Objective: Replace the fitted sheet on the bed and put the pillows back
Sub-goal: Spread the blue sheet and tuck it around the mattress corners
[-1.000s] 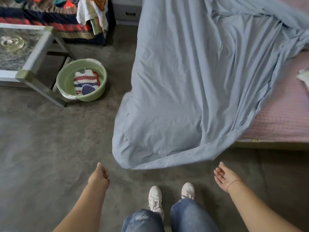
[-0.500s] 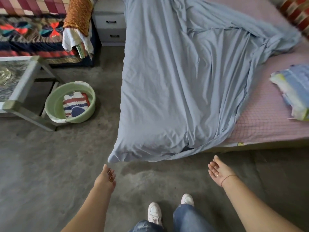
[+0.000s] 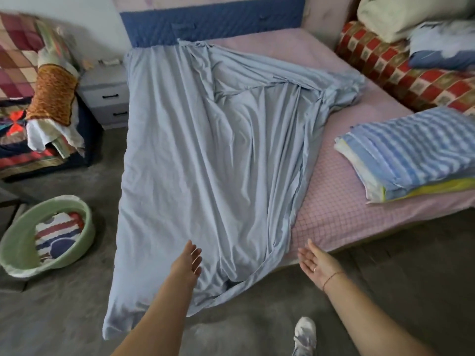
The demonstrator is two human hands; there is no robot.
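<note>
A bed with a pink checked mattress cover fills the middle of the room, its blue padded headboard against the far wall. A light blue fitted sheet lies loose over the bed's left half, running from the headboard to the foot, where its near corner hangs off the mattress toward the grey floor; its right side is gathered in folds and leaves the right half of the mattress bare. Along the bed's far right edge sits a red checked blanket, with a cream pillow and a blue-and-white pillow piled on top. A folded stack of blue striped bedding rests on the bare mattress, well apart from the sheet. At left, a patchwork quilt carries a heap of cloths beside a grey two-drawer nightstand. A green plastic basin stands on the floor near the bed's foot, holding a striped cloth. The person's left hand reaches over the sheet's lower end, fingers straight and grasping nothing; whether it touches the fabric cannot be told. The right hand hovers just beside the sheet's hem at the foot edge, palm open and empty. One white shoe shows at the bottom.
</note>
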